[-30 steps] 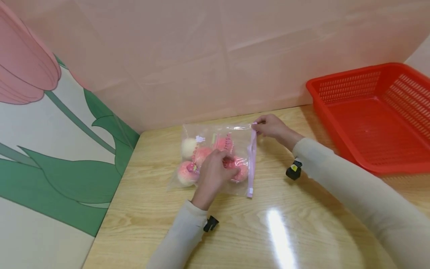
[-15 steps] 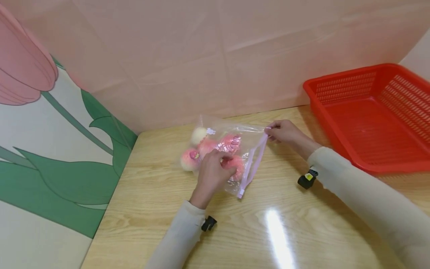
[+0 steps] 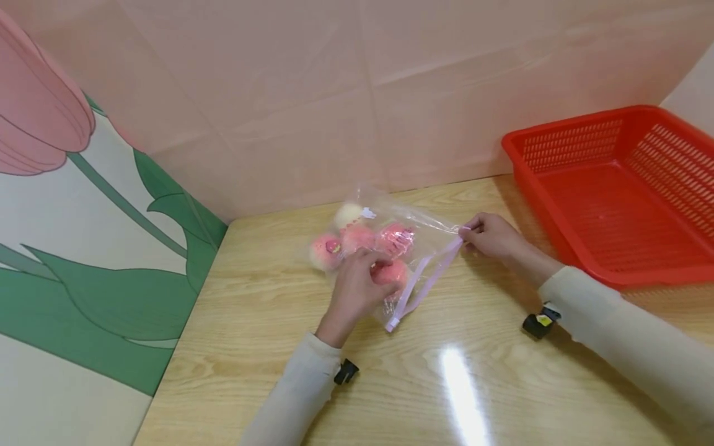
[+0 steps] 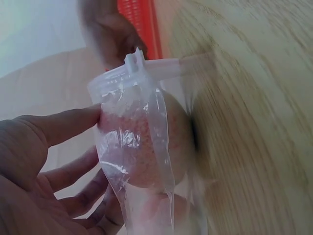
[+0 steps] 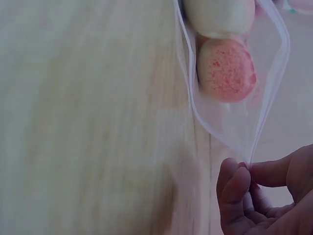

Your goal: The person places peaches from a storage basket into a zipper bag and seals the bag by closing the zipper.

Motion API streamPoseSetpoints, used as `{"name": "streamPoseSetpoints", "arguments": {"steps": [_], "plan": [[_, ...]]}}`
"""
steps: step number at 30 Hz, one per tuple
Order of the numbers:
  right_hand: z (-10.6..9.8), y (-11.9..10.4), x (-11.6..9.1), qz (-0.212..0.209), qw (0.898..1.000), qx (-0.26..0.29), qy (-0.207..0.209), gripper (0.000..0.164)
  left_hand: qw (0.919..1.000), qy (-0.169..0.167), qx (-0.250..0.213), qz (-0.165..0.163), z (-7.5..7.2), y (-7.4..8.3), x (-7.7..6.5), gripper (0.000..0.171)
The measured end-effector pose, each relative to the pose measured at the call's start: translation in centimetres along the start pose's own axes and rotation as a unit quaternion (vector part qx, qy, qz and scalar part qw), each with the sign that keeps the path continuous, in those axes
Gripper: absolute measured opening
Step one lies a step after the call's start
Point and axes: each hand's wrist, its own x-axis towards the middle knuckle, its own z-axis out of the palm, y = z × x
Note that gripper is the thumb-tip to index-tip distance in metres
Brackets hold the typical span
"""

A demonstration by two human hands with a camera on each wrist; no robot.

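Observation:
A clear plastic zip bag lies on the table, with several round pink-and-cream balls inside; their exact kind is unclear. Its lilac zip strips stand parted, and a small white slider sits at the near end. My left hand rests over the bag, thumb and fingers loosely bent and apart. In the left wrist view the thumb touches the plastic above a ball. At the far end of the mouth my right hand pinches the corner between thumb and fingers. The right wrist view shows a speckled ball through the gap.
A red perforated plastic basket stands on the wooden table at the right. Behind the table hangs a pink cloth. A tulip-patterned panel borders the left side.
My right hand has moved right and nearer, drawing the bag's corner with it. The bag has turned, its balls have shifted right, and its mouth has spread. My left hand has hardly moved.

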Motion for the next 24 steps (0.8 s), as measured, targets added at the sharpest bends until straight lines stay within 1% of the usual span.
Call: {"name": "streamPoseSetpoints", "arguments": {"steps": [2, 6, 8, 12, 13, 15, 17, 19, 22, 24], "plan": [[0.0, 0.2, -0.6, -0.012, 1.0, -0.011, 0.004, 0.024, 1.0, -0.004, -0.006, -0.006, 0.0, 0.0, -0.1, 0.037], [-0.2, 0.7, -1.6, -0.026, 1.0, -0.011, 0.003, 0.021, 0.9999, -0.005, -0.007, -0.009, 0.0, -0.1, -0.1, 0.039], [-0.3, 0.9, -1.9, -0.032, 0.999, -0.011, 0.001, 0.021, 1.0, -0.001, 0.007, 0.0, 0.0, -0.1, -0.1, 0.039], [-0.5, 0.9, -2.2, -0.03, 0.999, -0.015, -0.012, 0.023, 0.9982, 0.01, 0.048, 0.035, -0.2, 0.0, -0.2, 0.039], [-0.4, 0.8, -2.2, -0.028, 0.999, -0.015, -0.015, 0.024, 0.9976, 0.012, 0.056, 0.04, -0.2, 0.0, -0.3, 0.039], [-0.4, 0.4, -1.9, -0.019, 1.0, -0.013, -0.02, 0.031, 0.9975, 0.013, 0.057, 0.04, -0.2, 0.0, -0.4, 0.038], [-0.3, 0.1, -1.4, -0.01, 1.0, -0.013, -0.021, 0.039, 0.9981, 0.014, 0.052, 0.03, -0.2, 0.1, -0.5, 0.035], [-0.1, -0.1, -0.7, -0.003, 1.0, -0.013, -0.014, 0.046, 0.9982, 0.022, 0.053, 0.018, -0.1, 0.2, -0.6, 0.032], [0.0, -0.3, 0.4, 0.006, 1.0, -0.019, 0.0, 0.048, 0.9967, 0.034, 0.074, 0.005, 0.1, 0.5, -0.8, 0.032], [0.0, -0.3, 0.8, 0.009, 1.0, -0.023, 0.004, 0.046, 0.9949, 0.041, 0.092, 0.001, 0.3, 0.7, -0.9, 0.036]]}}
